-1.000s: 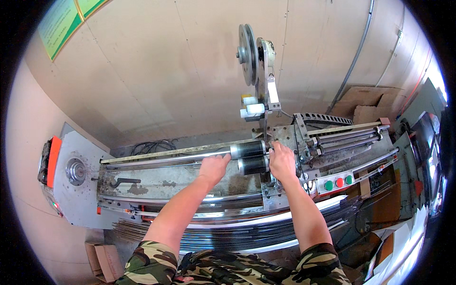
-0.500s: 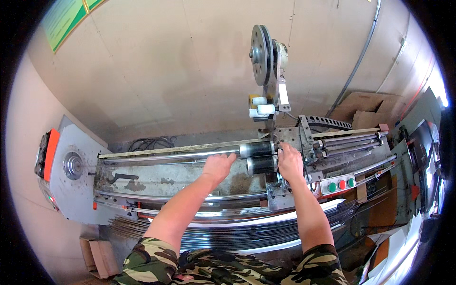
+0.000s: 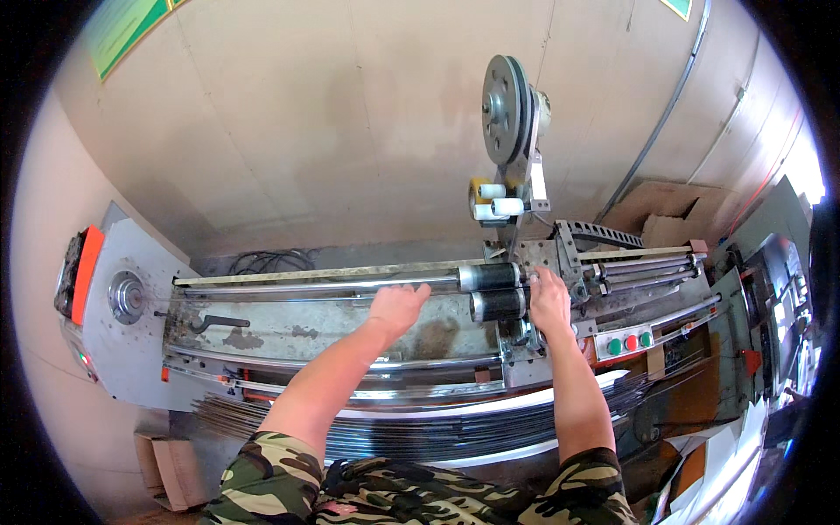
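Note:
My left hand is closed in a pinch on a thin metal rod, which runs toward two black rollers with metal ends. The upper roller lies just behind the lower roller. My right hand is at the right ends of these rollers, its fingers bent together against the carriage; what they grip is hidden. Above the carriage rises an arm bearing a grey pulley wheel and small white rollers.
A hooked wrench lies on the machine bed. Dark thin rods are bundled along the near side. Green and red push buttons stand to the right. A grey end housing is at left; cardboard leans on the wall.
The view has shifted slightly. The rollers, carriage and my right hand now appear a little further right, and the gap between my hands has widened. The left hand keeps its pinch.

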`<state>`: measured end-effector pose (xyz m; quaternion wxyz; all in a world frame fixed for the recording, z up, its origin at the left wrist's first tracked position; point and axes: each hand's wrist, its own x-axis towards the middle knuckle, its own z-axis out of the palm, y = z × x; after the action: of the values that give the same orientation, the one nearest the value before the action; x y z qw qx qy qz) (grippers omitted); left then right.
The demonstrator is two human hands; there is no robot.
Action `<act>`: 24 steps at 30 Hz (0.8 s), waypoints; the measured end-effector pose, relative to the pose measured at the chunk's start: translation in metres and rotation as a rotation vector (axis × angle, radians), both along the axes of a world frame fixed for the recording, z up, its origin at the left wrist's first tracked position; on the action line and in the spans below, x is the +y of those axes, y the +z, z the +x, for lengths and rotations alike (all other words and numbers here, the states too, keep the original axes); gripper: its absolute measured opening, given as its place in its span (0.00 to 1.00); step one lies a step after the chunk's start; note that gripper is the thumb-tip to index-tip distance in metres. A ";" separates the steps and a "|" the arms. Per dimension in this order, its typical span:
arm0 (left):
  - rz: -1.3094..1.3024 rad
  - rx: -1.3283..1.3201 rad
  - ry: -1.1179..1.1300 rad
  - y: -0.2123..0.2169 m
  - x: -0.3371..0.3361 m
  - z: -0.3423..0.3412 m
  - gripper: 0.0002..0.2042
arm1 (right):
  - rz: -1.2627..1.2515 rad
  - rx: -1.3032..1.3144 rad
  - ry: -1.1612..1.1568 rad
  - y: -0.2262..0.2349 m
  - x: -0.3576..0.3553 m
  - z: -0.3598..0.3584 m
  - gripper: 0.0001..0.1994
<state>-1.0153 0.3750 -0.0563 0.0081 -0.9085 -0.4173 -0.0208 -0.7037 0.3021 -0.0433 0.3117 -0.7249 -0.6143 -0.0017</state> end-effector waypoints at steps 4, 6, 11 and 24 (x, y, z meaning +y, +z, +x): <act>-0.021 -0.032 -0.009 -0.001 0.002 -0.020 0.11 | 0.074 -0.062 -0.013 0.002 -0.003 0.000 0.13; -0.033 -0.044 -0.015 0.002 0.004 -0.032 0.11 | 0.119 -0.147 -0.013 0.005 -0.006 -0.001 0.13; -0.041 -0.082 -0.020 -0.005 0.011 -0.077 0.10 | 0.302 -0.274 0.115 0.011 -0.008 -0.059 0.12; -0.064 0.006 -0.019 0.008 0.045 -0.345 0.11 | 0.062 -0.105 0.237 -0.009 0.016 -0.260 0.17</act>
<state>-1.3606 0.4200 -0.0480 -0.0198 -0.9124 -0.4089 -0.0048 -0.9636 0.3178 -0.0526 0.2997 -0.6360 -0.7108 -0.0218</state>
